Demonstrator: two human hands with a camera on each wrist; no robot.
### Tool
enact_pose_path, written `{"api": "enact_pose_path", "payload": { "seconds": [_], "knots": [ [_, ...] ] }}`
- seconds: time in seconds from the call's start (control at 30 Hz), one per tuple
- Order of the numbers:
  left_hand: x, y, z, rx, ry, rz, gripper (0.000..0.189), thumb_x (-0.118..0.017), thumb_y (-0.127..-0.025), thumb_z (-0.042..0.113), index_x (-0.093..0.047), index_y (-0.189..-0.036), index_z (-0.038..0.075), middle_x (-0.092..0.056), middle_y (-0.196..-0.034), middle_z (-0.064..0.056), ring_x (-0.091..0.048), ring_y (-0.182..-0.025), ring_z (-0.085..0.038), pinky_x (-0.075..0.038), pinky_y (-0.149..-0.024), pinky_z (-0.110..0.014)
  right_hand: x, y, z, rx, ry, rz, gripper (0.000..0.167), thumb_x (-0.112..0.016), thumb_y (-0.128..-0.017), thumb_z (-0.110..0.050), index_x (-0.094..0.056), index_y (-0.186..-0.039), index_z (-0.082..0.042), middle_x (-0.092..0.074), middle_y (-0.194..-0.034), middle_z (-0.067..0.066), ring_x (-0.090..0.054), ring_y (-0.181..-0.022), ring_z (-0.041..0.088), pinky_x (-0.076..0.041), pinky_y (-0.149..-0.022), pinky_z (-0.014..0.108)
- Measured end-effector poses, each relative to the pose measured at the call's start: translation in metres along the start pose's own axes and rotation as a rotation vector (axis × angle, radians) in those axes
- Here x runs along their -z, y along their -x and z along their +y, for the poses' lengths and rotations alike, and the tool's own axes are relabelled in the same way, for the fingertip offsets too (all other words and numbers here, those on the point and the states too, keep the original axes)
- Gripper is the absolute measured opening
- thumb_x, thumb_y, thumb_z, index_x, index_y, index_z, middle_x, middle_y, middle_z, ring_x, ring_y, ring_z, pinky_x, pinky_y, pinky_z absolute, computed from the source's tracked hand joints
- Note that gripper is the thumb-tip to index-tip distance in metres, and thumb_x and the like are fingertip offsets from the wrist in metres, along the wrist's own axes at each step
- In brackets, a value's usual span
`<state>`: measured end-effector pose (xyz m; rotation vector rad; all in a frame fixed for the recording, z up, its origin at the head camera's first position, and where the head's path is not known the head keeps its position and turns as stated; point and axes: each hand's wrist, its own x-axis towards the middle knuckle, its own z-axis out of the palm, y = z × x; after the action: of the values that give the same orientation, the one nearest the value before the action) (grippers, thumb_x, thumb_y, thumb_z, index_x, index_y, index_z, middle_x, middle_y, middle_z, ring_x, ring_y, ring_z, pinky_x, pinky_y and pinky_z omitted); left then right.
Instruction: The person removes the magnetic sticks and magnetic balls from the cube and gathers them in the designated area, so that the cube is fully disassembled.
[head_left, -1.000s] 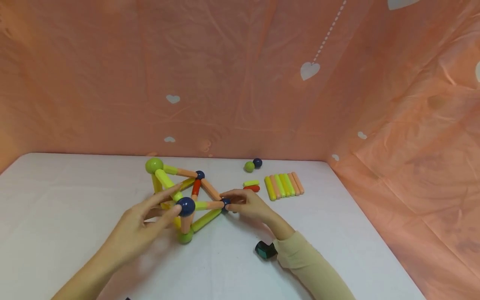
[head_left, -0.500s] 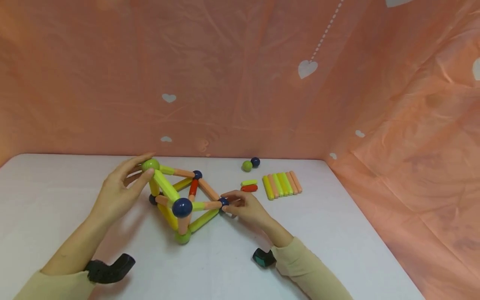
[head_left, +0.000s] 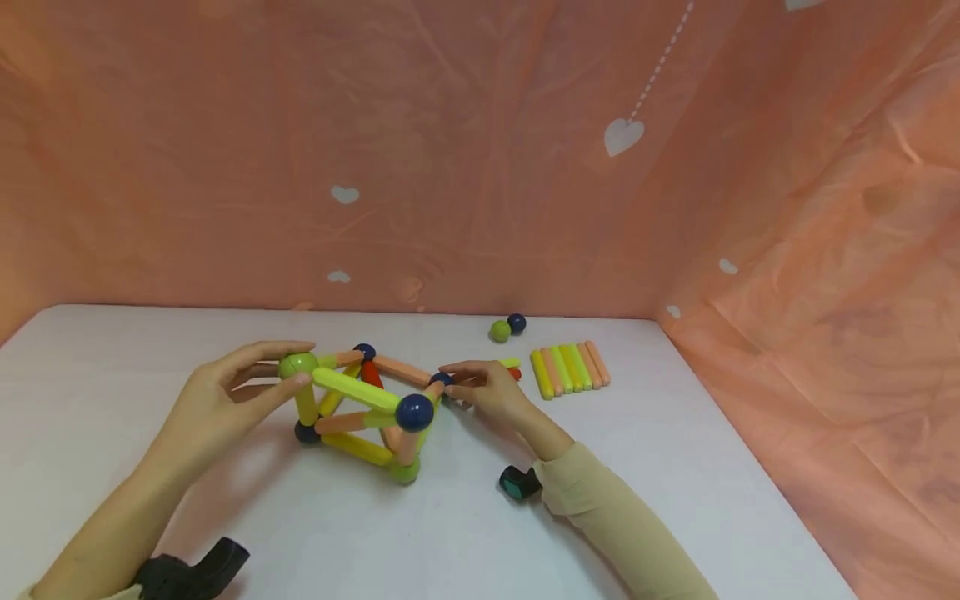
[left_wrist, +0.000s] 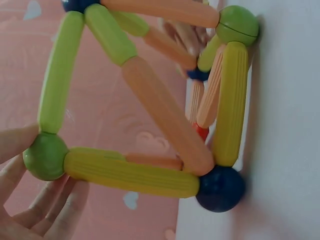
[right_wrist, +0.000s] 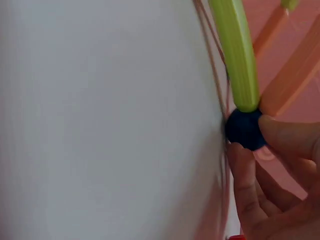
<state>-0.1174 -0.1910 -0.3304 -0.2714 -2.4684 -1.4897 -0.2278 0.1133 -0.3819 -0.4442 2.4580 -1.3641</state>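
A frame of coloured rods (head_left: pixel 356 390) and balls stands on the white table, both hands on it. My left hand (head_left: pixel 217 408) pinches the light green ball (head_left: pixel 298 367) at its upper left corner, thumb on one side and fingers on the other. In the left wrist view a yellow rod (left_wrist: pixel 135 172) runs from that green ball (left_wrist: pixel 46 157) to a dark blue ball (left_wrist: pixel 220 188). My right hand (head_left: pixel 498 400) pinches a dark blue ball (right_wrist: pixel 245 129) at the right corner, where a lime rod (right_wrist: pixel 237 55) joins it. Another dark blue ball (head_left: pixel 414 412) tops the near corner.
Several loose rods (head_left: pixel 570 370) lie in a row at the right. Behind them sit a loose green ball (head_left: pixel 500 331) and a dark blue ball (head_left: pixel 517 323). A red rod (head_left: pixel 516 374) is partly hidden by the right hand. An orange cloth (head_left: pixel 480 167) hangs behind the table.
My left hand has gone from the near blue ball to the green ball. The frame has turned, its near blue corner swinging right and its green corner coming nearer. My right hand stays on its ball.
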Motion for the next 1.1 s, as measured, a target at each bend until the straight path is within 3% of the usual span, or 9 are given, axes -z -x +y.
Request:
{"api": "enact_pose_path", "payload": {
  "seconds": [0.17, 0.27, 0.5, 0.63, 0.7, 0.83, 0.93, 1.0, 1.1],
  "knots": [
    [-0.001, 0.012, 0.011, 0.061, -0.042, -0.037, 0.040, -0.073, -0.086, 0.031, -0.063, -0.124, 0.024, -0.060, -0.115, 0.012, -0.057, -0.095, 0.007, -0.052, -0.073, -0.020, 0.002, -0.018, -0.004, -0.039, 0.036, -0.010, 0.032, -0.066, -0.090, -0.012, -0.067, -0.122, -0.015, -0.067, -0.117, 0.010, -0.062, -0.097, 0.017, -0.053, -0.077, 0.027],
    [-0.006, 0.019, 0.021, 0.065, -0.066, -0.048, 0.038, -0.074, -0.084, 0.035, -0.064, -0.120, 0.028, -0.061, -0.116, 0.010, -0.059, -0.093, 0.003, -0.052, -0.071, -0.024, 0.002, -0.024, -0.005, -0.039, 0.046, -0.015, 0.031, -0.064, -0.092, -0.012, -0.066, -0.123, -0.016, -0.066, -0.119, 0.009, -0.061, -0.103, 0.020, -0.052, -0.084, 0.030],
    [-0.010, 0.030, 0.029, 0.028, 0.032, -0.059, 0.035, -0.074, -0.084, 0.029, -0.065, -0.118, 0.024, -0.059, -0.116, 0.006, -0.064, -0.092, -0.002, -0.055, -0.076, -0.020, -0.002, -0.026, -0.007, -0.019, 0.001, -0.054, 0.034, -0.057, -0.093, -0.006, -0.064, -0.126, -0.011, -0.065, -0.121, 0.015, -0.061, -0.111, 0.027, -0.051, -0.093, 0.039],
    [-0.011, 0.029, 0.028, -0.044, -0.013, -0.034, 0.034, -0.075, -0.084, 0.025, -0.067, -0.116, 0.022, -0.063, -0.113, 0.009, -0.060, -0.095, 0.001, -0.051, -0.080, -0.015, 0.001, -0.016, -0.011, 0.007, 0.022, -0.025, 0.033, -0.058, -0.095, -0.014, -0.062, -0.128, -0.010, -0.064, -0.123, 0.014, -0.062, -0.110, 0.025, -0.051, -0.093, 0.036],
    [-0.012, 0.028, 0.027, -0.085, -0.052, -0.024, 0.033, -0.076, -0.083, 0.024, -0.067, -0.115, 0.023, -0.064, -0.112, 0.010, -0.058, -0.099, 0.001, -0.047, -0.084, -0.015, 0.005, -0.002, -0.016, 0.057, -0.002, 0.017, 0.034, -0.057, -0.097, -0.019, -0.060, -0.128, -0.007, -0.063, -0.124, 0.015, -0.064, -0.106, 0.023, -0.052, -0.089, 0.035],
    [-0.017, 0.022, 0.028, -0.090, -0.085, -0.064, 0.031, -0.075, -0.084, 0.031, -0.065, -0.113, 0.028, -0.063, -0.112, 0.011, -0.054, -0.113, -0.011, -0.042, -0.097, -0.040, 0.014, 0.032, -0.034, 0.222, -0.104, 0.068, 0.033, -0.054, -0.099, -0.021, -0.059, -0.126, -0.003, -0.061, -0.123, 0.019, -0.064, -0.085, 0.019, -0.054, -0.075, 0.030],
    [-0.025, 0.015, 0.029, -0.107, -0.072, -0.115, 0.028, -0.075, -0.084, 0.034, -0.066, -0.110, 0.028, -0.064, -0.109, 0.007, -0.056, -0.105, -0.018, -0.045, -0.090, -0.043, 0.016, 0.054, -0.045, 0.362, -0.102, 0.031, 0.033, -0.056, -0.098, -0.021, -0.059, -0.125, -0.002, -0.060, -0.124, 0.019, -0.060, -0.079, 0.013, -0.051, -0.069, 0.028],
    [-0.030, 0.011, 0.029, -0.131, -0.055, -0.130, 0.025, -0.074, -0.084, 0.032, -0.068, -0.107, 0.027, -0.067, -0.105, 0.004, -0.058, -0.093, -0.016, -0.049, -0.080, -0.033, 0.016, 0.063, -0.049, 0.458, -0.060, -0.020, 0.035, -0.060, -0.096, -0.020, -0.058, -0.125, -0.002, -0.059, -0.124, 0.018, -0.057, -0.077, 0.011, -0.050, -0.065, 0.025],
    [-0.034, 0.007, 0.029, -0.136, -0.023, -0.132, 0.021, -0.075, -0.084, 0.029, -0.070, -0.103, 0.023, -0.068, -0.097, 0.001, -0.055, -0.075, -0.012, -0.047, -0.062, -0.022, 0.015, 0.067, -0.051, 0.578, 0.007, -0.078, 0.036, -0.068, -0.090, -0.017, -0.058, -0.122, -0.002, -0.060, -0.122, 0.016, -0.054, -0.071, 0.011, -0.047, -0.059, 0.021]
  ]
}}
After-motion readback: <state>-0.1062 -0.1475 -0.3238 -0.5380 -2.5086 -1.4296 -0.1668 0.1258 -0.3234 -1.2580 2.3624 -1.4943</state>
